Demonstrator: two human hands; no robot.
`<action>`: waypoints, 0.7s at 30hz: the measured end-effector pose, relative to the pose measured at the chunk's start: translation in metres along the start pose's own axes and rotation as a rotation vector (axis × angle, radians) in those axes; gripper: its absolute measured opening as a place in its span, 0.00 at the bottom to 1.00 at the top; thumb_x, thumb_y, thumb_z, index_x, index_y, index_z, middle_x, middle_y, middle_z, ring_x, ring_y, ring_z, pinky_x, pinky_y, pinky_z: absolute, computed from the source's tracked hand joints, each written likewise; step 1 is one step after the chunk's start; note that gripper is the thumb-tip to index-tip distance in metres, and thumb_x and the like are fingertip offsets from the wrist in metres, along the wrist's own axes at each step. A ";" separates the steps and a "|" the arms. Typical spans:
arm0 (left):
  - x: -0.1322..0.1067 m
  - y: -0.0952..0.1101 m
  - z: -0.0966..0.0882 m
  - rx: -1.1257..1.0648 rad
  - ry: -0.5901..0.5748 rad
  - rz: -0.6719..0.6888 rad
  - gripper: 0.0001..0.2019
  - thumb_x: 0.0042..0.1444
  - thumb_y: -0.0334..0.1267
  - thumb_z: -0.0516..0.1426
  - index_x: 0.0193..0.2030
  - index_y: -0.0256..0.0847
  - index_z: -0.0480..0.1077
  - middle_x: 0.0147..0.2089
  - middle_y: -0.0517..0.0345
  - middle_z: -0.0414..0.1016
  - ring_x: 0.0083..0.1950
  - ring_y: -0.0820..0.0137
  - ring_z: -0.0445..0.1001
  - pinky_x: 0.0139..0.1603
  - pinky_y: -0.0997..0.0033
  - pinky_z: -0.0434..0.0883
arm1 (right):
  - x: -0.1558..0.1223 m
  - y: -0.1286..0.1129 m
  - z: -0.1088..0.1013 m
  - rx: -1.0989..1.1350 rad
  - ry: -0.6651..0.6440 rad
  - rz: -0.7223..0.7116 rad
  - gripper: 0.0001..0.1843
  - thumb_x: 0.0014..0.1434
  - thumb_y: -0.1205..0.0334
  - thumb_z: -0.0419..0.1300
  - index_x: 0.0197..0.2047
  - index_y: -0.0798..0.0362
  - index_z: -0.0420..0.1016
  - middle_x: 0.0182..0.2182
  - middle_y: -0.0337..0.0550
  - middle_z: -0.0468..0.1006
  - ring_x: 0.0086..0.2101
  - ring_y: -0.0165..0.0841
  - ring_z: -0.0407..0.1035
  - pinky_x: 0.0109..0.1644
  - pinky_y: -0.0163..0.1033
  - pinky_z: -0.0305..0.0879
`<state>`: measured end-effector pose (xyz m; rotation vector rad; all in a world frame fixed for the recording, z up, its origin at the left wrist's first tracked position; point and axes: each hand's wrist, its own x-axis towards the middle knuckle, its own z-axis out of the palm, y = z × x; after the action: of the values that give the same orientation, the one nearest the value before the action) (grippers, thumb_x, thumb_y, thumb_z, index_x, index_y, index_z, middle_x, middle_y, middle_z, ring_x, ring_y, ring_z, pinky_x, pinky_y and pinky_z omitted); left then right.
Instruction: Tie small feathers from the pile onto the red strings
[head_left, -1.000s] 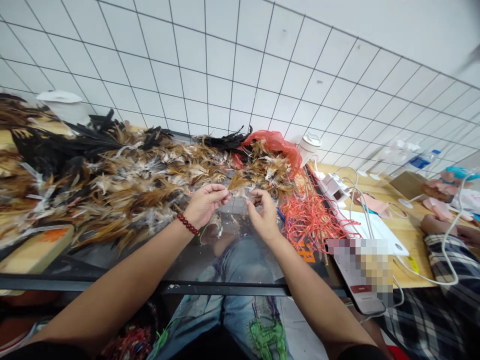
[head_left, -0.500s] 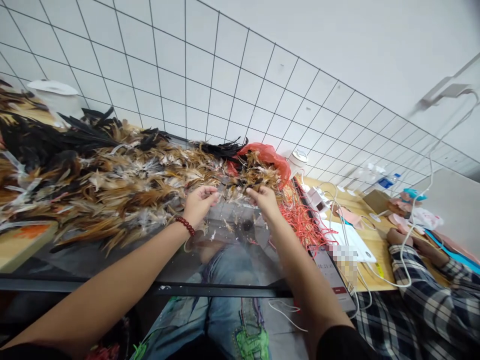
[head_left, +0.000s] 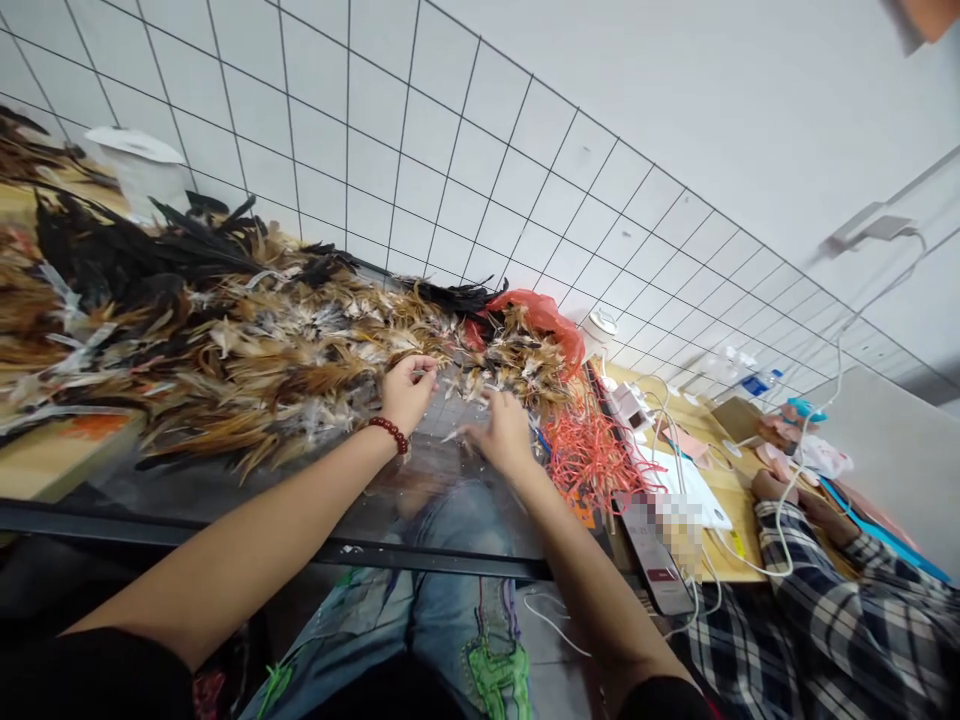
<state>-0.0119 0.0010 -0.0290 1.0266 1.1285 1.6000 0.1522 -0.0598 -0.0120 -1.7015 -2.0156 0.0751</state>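
Observation:
My left hand [head_left: 409,390], with a dark red bead bracelet [head_left: 389,434] at the wrist, is closed in a pinch at the edge of the feather pile. What lies between its fingertips is too small to make out. A little to the right is my right hand [head_left: 506,435], its thumb stretched apart from the fingers. A small pale wisp [head_left: 452,436] shows by that thumb. Brown and cream feathers [head_left: 292,370] form a long heap to the left and behind my hands. A smaller bunch of feathers [head_left: 529,365] lies just beyond my right hand.
Red strands [head_left: 592,450] are heaped on the right, near a phone [head_left: 656,560] and white cables. Black feathers [head_left: 150,250] and a white roll [head_left: 142,170] stand back left. A wire grid [head_left: 450,150] borders the table's rear. Another person's plaid sleeve [head_left: 810,560] rests at right.
My right hand has drawn back toward me, its thumb and fingers now parted. My left hand stays pinched near the feathers. The view has shifted slightly.

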 end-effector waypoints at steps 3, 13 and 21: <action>0.000 0.003 0.000 0.014 -0.004 0.006 0.09 0.46 0.34 0.60 0.36 0.38 0.71 0.36 0.56 0.76 0.26 0.76 0.71 0.27 0.77 0.67 | 0.021 0.020 -0.016 0.013 0.133 0.097 0.22 0.55 0.52 0.62 0.51 0.52 0.72 0.42 0.49 0.75 0.46 0.41 0.67 0.51 0.45 0.61; 0.001 0.001 0.000 0.009 -0.036 0.050 0.08 0.44 0.36 0.61 0.33 0.39 0.72 0.28 0.59 0.73 0.26 0.73 0.71 0.28 0.74 0.67 | 0.066 0.011 0.011 -0.012 -0.148 0.182 0.08 0.50 0.57 0.63 0.30 0.53 0.78 0.34 0.46 0.79 0.39 0.36 0.71 0.43 0.38 0.62; -0.010 0.010 0.003 -0.121 -0.213 -0.174 0.12 0.42 0.43 0.65 0.30 0.37 0.74 0.31 0.54 0.77 0.26 0.72 0.72 0.26 0.73 0.69 | 0.065 -0.004 0.011 1.180 -0.093 0.352 0.20 0.38 0.48 0.68 0.26 0.54 0.69 0.22 0.36 0.72 0.21 0.23 0.56 0.24 0.30 0.51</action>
<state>-0.0083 -0.0097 -0.0204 0.9667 0.9383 1.3693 0.1375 0.0038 0.0013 -1.1855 -1.1933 1.2033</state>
